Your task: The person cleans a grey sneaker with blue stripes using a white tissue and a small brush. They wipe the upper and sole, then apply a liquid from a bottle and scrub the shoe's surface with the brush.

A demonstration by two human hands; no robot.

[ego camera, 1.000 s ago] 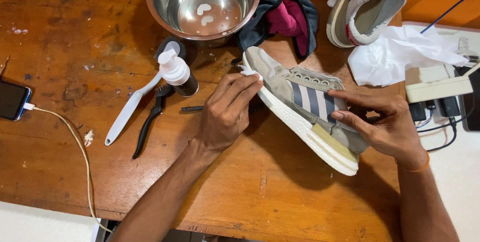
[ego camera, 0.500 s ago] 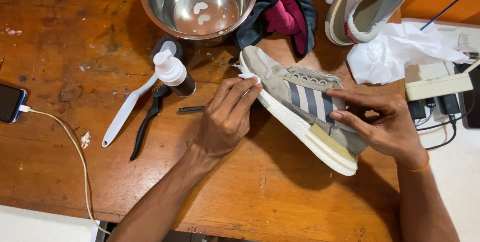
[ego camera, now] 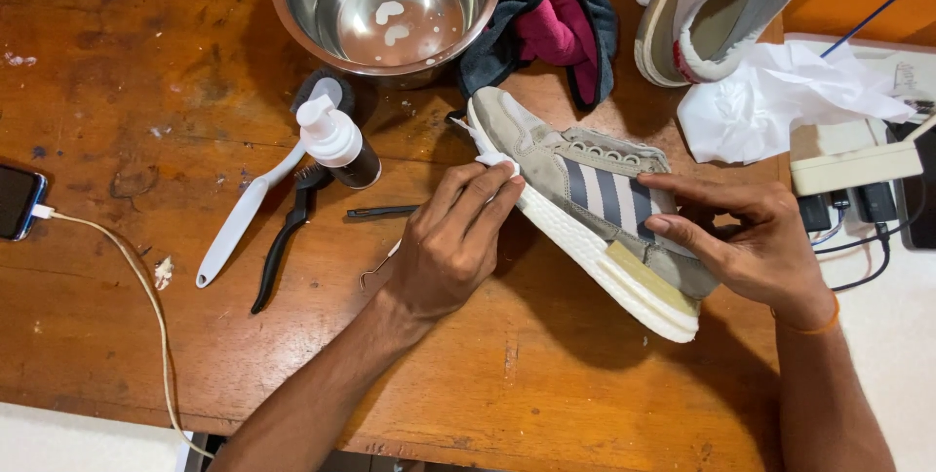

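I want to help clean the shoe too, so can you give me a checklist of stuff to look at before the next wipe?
1. Shoe held steady: ok, the right hand grips its heel side.
2. Wipe in hand: ok, the left hand presses a small white wipe to the toe.
3. Water ready: ok, the metal bowl holds some water.
4. Cleaner bottle within reach: ok, it stands beside the left hand; how full, cannot tell.
5. White brush handy: ok, it lies on the table.
6. Phone away from the water: ok, it sits at the far left edge.
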